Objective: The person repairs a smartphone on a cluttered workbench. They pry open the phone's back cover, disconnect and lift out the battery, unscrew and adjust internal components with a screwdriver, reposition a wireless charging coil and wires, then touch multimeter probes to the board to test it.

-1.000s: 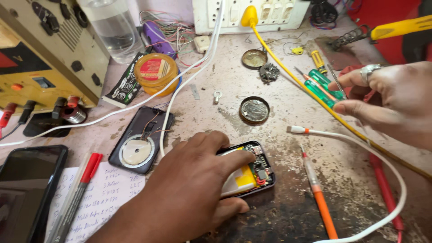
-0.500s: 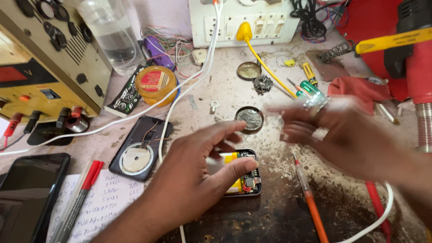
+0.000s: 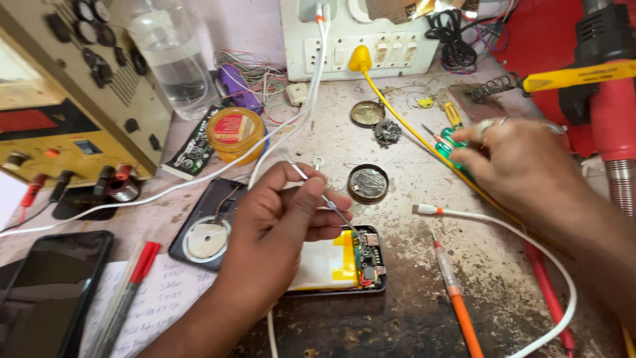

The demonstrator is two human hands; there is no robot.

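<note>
Workbench (image 3: 424,278): tweezers (image 3: 324,199) between left hand (image 3: 278,232) fingers (image 3: 318,199), above device (image 3: 344,262).

Left hand (image 3: 278,225) pinches tweezers (image 3: 324,199) over opened device (image 3: 344,262); right hand (image 3: 523,166) on screwdrivers (image 3: 450,142).

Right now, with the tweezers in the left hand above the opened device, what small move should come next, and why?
Probably lower the tweezers a little onto the small circuit board. The left hand holds them with the tip just above that board, beside the yellow-edged battery, not clearly touching. The right hand is away at the green screwdrivers, so it will not be in the way.
</note>
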